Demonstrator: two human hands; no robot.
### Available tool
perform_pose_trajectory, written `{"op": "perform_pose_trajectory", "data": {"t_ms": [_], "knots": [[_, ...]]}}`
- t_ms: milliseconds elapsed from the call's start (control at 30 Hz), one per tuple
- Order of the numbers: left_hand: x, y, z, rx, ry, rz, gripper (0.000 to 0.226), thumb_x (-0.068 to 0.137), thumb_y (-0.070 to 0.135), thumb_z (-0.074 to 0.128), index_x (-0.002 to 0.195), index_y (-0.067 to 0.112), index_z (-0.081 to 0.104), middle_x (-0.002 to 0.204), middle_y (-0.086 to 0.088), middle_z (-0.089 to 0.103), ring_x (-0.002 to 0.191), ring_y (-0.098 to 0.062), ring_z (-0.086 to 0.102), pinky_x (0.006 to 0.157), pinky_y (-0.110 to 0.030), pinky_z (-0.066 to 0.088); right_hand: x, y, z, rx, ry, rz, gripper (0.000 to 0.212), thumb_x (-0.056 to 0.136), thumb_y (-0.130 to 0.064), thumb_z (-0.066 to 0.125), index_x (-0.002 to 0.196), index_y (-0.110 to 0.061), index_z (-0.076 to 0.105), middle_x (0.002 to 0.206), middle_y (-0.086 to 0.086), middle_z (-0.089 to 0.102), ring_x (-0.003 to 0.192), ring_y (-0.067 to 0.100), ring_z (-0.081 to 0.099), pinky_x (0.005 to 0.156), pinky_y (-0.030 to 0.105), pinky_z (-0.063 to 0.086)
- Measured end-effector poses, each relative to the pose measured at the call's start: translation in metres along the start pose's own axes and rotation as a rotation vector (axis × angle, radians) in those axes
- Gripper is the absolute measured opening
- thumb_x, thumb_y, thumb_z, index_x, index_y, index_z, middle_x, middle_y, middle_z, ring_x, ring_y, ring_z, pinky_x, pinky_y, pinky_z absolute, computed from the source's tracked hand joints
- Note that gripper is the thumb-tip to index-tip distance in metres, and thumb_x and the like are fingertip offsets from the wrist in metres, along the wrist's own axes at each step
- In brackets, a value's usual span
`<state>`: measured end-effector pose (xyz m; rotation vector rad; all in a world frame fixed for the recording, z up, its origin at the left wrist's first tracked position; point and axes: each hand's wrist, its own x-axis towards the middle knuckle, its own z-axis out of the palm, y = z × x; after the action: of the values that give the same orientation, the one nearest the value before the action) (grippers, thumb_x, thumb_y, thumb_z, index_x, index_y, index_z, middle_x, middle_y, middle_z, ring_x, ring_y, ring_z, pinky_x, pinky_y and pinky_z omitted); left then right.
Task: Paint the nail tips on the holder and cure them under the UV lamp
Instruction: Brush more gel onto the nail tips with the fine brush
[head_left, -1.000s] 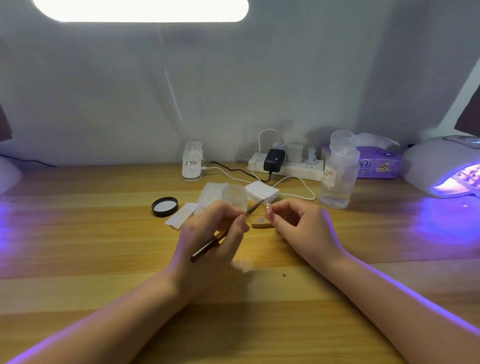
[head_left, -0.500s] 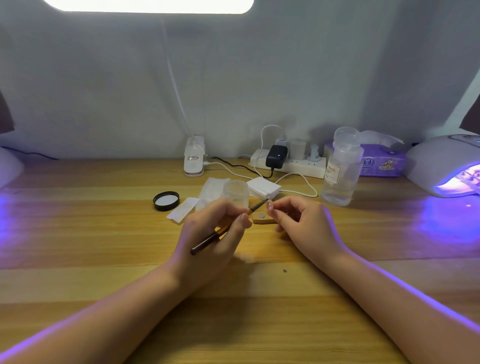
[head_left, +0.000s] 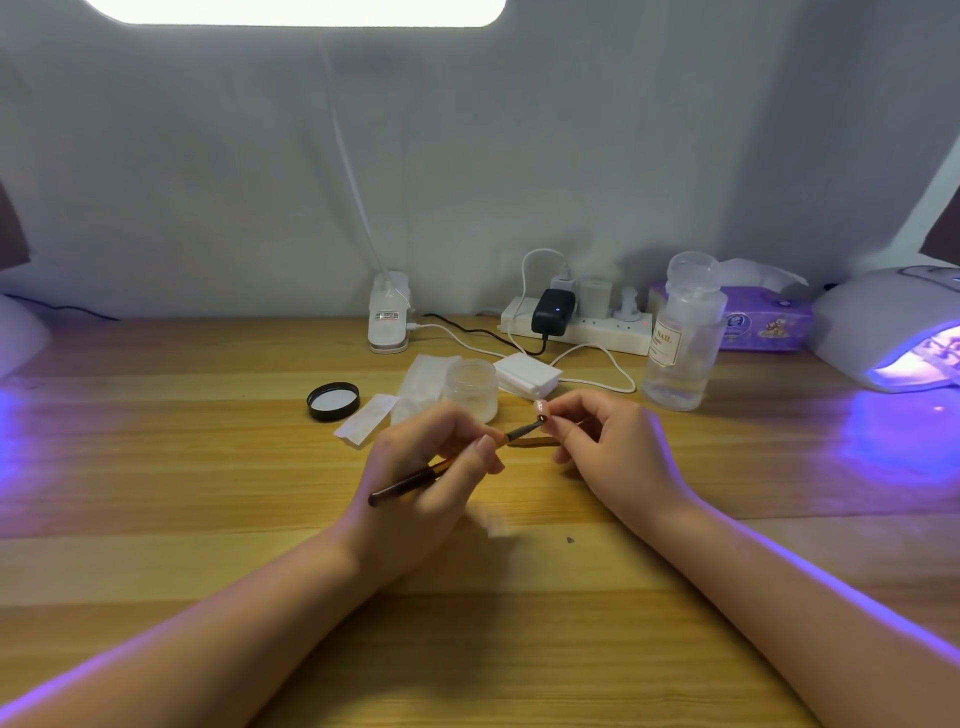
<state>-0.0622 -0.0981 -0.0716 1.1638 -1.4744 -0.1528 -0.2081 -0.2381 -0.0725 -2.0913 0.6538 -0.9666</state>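
Note:
My left hand (head_left: 426, 467) grips a thin dark-handled brush (head_left: 410, 480) like a pen, its tip pointing up and right. My right hand (head_left: 608, 447) pinches a small pale pink nail tip (head_left: 541, 406) on its holder, raised above the desk. The brush tip touches the nail tip. A small wooden holder block (head_left: 535, 441) lies on the desk under my fingers, partly hidden. A white UV lamp (head_left: 893, 332) glows violet at the far right. A small clear jar (head_left: 471, 387) stands open just behind my hands.
A black jar lid (head_left: 333, 400), white wipes (head_left: 415, 387) and a white pad stack (head_left: 527, 375) lie behind my hands. A clear pump bottle (head_left: 680, 338), power strip (head_left: 576, 325), tissue pack (head_left: 763, 322) and lamp clamp (head_left: 388, 319) line the back. Another white device (head_left: 18, 332) sits at far left.
My right hand has lifted the nail tip slightly and turned it toward the brush. The brush tip has moved onto the nail tip.

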Motion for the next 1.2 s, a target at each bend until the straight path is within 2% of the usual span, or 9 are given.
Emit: {"op": "perform_pose_trajectory", "data": {"t_ms": [233,400,533,600,767,933,1067,1200], "knots": [[0.0003,-0.0020,0.0015,0.025,0.086,0.009,0.008,0.094,0.027,0.058,0.097,0.026,0.065,0.086,0.010,0.071,0.082,-0.015,0.071,0.071,-0.042,0.059,-0.0006,-0.0013,0.0005,0.030,0.000,0.001,0.011,0.089,-0.023,0.066,0.089,-0.034,0.066,0.080,-0.012,0.067,0.064,0.002,0.065,0.054,0.012,0.048],[0.0005,-0.0019,0.0031,0.039,0.060,0.002,0.008,0.095,0.033,0.058,0.096,0.030,0.065,0.085,0.010,0.071,0.081,-0.017,0.071,0.068,-0.043,0.058,-0.0013,-0.0012,-0.0003,0.018,-0.008,-0.019,0.014,0.090,-0.019,0.065,0.089,-0.033,0.066,0.078,-0.009,0.066,0.065,0.004,0.066,0.057,0.016,0.053],[-0.0004,0.0004,0.0033,-0.004,0.054,-0.034,0.011,0.093,0.029,0.057,0.091,0.024,0.067,0.080,0.010,0.072,0.077,-0.012,0.071,0.068,-0.024,0.056,-0.0006,0.0000,-0.0001,0.023,-0.007,-0.014,0.016,0.091,-0.016,0.063,0.090,-0.032,0.065,0.077,-0.006,0.066,0.064,0.004,0.066,0.055,0.017,0.053],[-0.0003,0.0025,0.0036,-0.049,0.070,-0.038,0.013,0.092,0.025,0.056,0.090,0.018,0.067,0.078,0.009,0.072,0.074,-0.011,0.072,0.067,-0.019,0.054,-0.0006,0.0008,0.0000,0.021,-0.005,-0.010,0.017,0.091,-0.015,0.062,0.092,-0.031,0.066,0.076,-0.007,0.066,0.064,0.003,0.066,0.056,0.018,0.054],[0.0009,0.0052,0.0041,-0.101,0.099,-0.049,0.012,0.092,0.024,0.055,0.091,0.018,0.066,0.077,0.001,0.073,0.073,-0.015,0.072,0.067,-0.022,0.055,-0.0006,-0.0007,-0.0006,0.015,-0.022,-0.026,0.021,0.091,-0.013,0.061,0.090,-0.034,0.063,0.078,-0.007,0.066,0.066,0.003,0.067,0.057,0.017,0.054],[0.0020,0.0024,0.0052,-0.054,0.135,-0.082,0.016,0.092,0.029,0.055,0.089,0.017,0.065,0.079,-0.002,0.074,0.074,-0.012,0.071,0.068,-0.020,0.054,-0.0008,-0.0024,-0.0011,0.044,-0.016,-0.039,0.007,0.091,-0.018,0.063,0.092,-0.025,0.066,0.070,-0.009,0.067,0.060,-0.002,0.063,0.052,0.008,0.044],[0.0020,-0.0001,0.0049,-0.041,0.157,-0.092,0.015,0.092,0.031,0.056,0.090,0.018,0.065,0.081,0.000,0.073,0.077,-0.012,0.071,0.069,-0.020,0.054,-0.0016,-0.0037,-0.0010,0.070,-0.009,-0.043,0.005,0.090,-0.020,0.064,0.090,-0.024,0.067,0.070,-0.009,0.067,0.060,-0.001,0.064,0.053,0.008,0.044],[0.0013,-0.0004,0.0044,-0.045,0.145,-0.066,0.011,0.092,0.031,0.058,0.097,0.025,0.066,0.086,0.001,0.073,0.083,-0.017,0.071,0.072,-0.029,0.056,-0.0022,-0.0034,-0.0010,0.061,0.015,-0.059,0.008,0.090,-0.018,0.065,0.092,-0.026,0.067,0.078,-0.011,0.067,0.063,0.003,0.066,0.054,0.010,0.045]]}}
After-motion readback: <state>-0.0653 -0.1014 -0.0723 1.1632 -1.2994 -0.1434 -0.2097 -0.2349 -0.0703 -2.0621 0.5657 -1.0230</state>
